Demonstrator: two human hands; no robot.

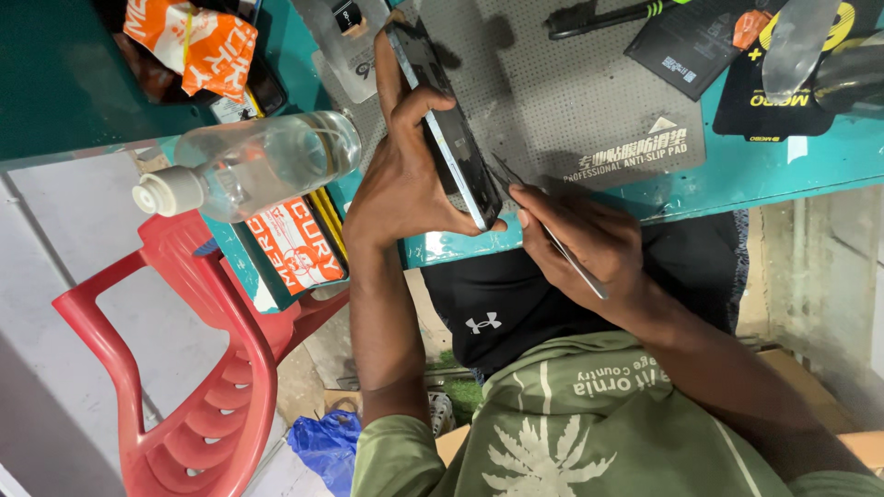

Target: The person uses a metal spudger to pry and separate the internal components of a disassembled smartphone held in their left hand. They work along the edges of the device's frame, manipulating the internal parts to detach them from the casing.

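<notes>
My left hand (396,175) grips a dark smartphone (445,129), holding it on edge above a grey perforated anti-slip mat (571,101). My right hand (589,244) holds thin metal tweezers (552,241), their tips pointing at the phone's lower edge near its corner. Both hands meet at the front edge of a teal table (783,166).
A clear plastic bottle (249,166) with a white cap lies at the left beside orange-and-white boxes (295,244). An orange packet (193,41) sits at the back left. Black pads, a black tool (599,17) and a shiny blade (796,41) lie at the back right. A red plastic chair (193,368) stands at the lower left.
</notes>
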